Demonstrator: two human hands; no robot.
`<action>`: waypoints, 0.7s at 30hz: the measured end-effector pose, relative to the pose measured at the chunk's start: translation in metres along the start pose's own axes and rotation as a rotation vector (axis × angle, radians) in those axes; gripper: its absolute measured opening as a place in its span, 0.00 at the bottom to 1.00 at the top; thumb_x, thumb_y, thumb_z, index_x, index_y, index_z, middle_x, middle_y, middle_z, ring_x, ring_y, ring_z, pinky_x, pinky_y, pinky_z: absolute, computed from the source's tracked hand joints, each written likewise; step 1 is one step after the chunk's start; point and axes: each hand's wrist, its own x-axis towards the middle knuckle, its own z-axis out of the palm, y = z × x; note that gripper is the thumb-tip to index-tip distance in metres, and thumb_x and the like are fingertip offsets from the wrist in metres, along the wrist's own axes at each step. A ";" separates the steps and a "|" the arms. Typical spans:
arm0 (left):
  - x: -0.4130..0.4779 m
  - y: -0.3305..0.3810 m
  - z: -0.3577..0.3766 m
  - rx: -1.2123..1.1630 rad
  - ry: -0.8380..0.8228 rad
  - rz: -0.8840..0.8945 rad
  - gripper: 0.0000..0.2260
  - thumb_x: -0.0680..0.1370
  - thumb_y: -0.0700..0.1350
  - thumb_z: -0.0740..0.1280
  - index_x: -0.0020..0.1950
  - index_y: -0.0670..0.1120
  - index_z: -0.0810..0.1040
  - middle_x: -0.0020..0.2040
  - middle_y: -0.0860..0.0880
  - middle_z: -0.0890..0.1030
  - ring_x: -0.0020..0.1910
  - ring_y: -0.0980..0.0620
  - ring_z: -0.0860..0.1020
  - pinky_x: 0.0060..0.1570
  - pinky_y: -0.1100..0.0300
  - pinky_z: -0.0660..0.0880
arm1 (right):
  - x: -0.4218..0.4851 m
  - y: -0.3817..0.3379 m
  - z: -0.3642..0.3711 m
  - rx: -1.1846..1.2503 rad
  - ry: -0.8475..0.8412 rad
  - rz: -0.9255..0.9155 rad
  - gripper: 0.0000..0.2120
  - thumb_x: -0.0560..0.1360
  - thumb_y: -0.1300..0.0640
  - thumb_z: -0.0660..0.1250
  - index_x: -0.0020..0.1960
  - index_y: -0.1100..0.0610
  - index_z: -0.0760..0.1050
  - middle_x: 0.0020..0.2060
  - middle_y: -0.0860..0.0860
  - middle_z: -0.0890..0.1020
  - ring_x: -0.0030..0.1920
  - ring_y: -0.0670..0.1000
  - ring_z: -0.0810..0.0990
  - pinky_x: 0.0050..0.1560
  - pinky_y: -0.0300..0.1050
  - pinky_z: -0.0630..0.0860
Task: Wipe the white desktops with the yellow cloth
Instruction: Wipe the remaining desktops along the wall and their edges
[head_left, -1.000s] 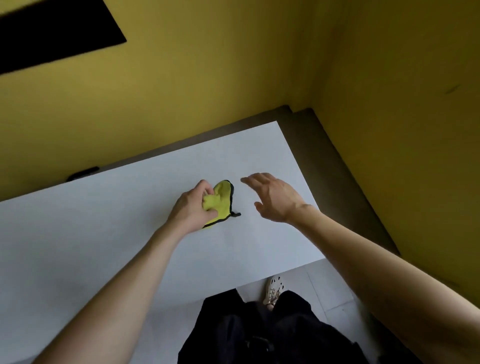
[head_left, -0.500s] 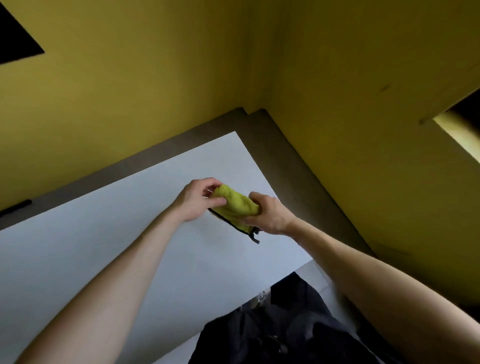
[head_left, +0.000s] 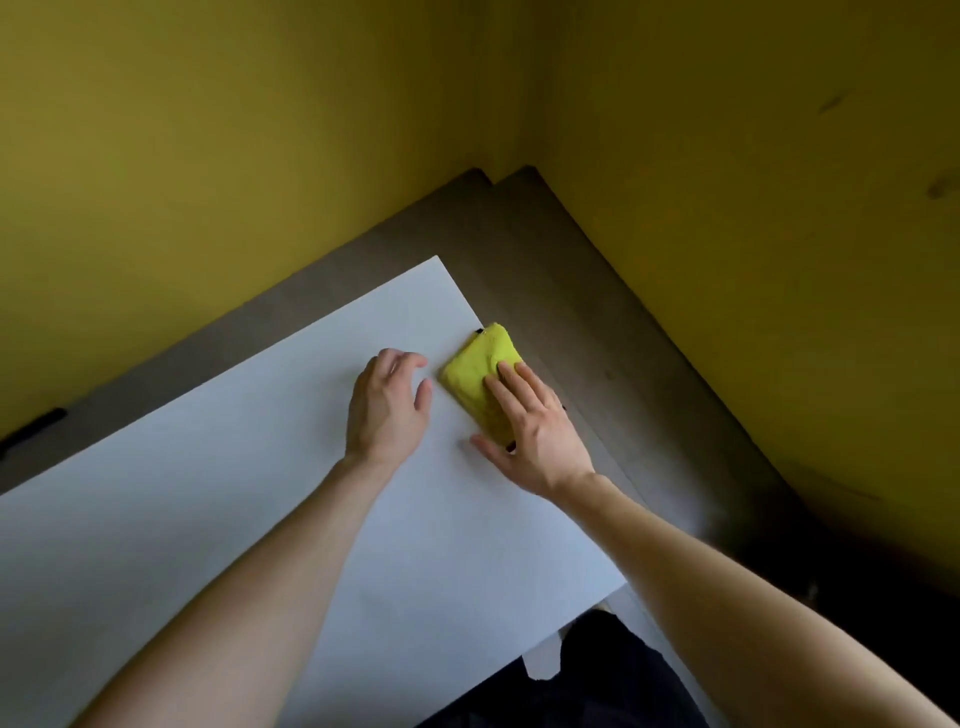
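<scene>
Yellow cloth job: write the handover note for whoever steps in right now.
Right hand: flat, fingers spread, pressing the folded yellow cloth onto the white desktop at its right edge, near the far right corner. Not gripping it.
Left hand: empty, open, beside the cloth with a gap between them, low over the desktop; contact cannot be told.
Done: cloth folded and placed for wiping. No visible sign of how much surface has been wiped.
Left: wipe from this corner across the whole desktop, then any other white desktops, none of which show here.
</scene>
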 end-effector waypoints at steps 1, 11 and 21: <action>0.005 0.001 0.007 0.010 0.039 0.014 0.11 0.81 0.43 0.70 0.64 0.44 0.81 0.60 0.44 0.80 0.60 0.40 0.80 0.61 0.44 0.78 | 0.003 -0.001 0.000 0.020 0.042 0.020 0.41 0.79 0.29 0.66 0.84 0.52 0.65 0.84 0.52 0.65 0.85 0.59 0.60 0.83 0.61 0.62; 0.016 -0.022 0.055 0.229 0.145 0.083 0.21 0.87 0.48 0.62 0.79 0.45 0.75 0.82 0.42 0.70 0.83 0.41 0.66 0.79 0.37 0.64 | 0.046 0.017 0.016 0.314 0.288 -0.023 0.31 0.86 0.52 0.66 0.85 0.60 0.63 0.87 0.57 0.56 0.87 0.59 0.55 0.86 0.56 0.58; 0.017 -0.019 0.053 0.235 0.137 0.057 0.22 0.85 0.48 0.62 0.79 0.44 0.76 0.82 0.42 0.69 0.83 0.40 0.67 0.79 0.36 0.64 | 0.191 -0.009 -0.022 0.601 0.030 0.168 0.31 0.87 0.37 0.59 0.86 0.48 0.58 0.77 0.56 0.74 0.73 0.61 0.76 0.69 0.52 0.72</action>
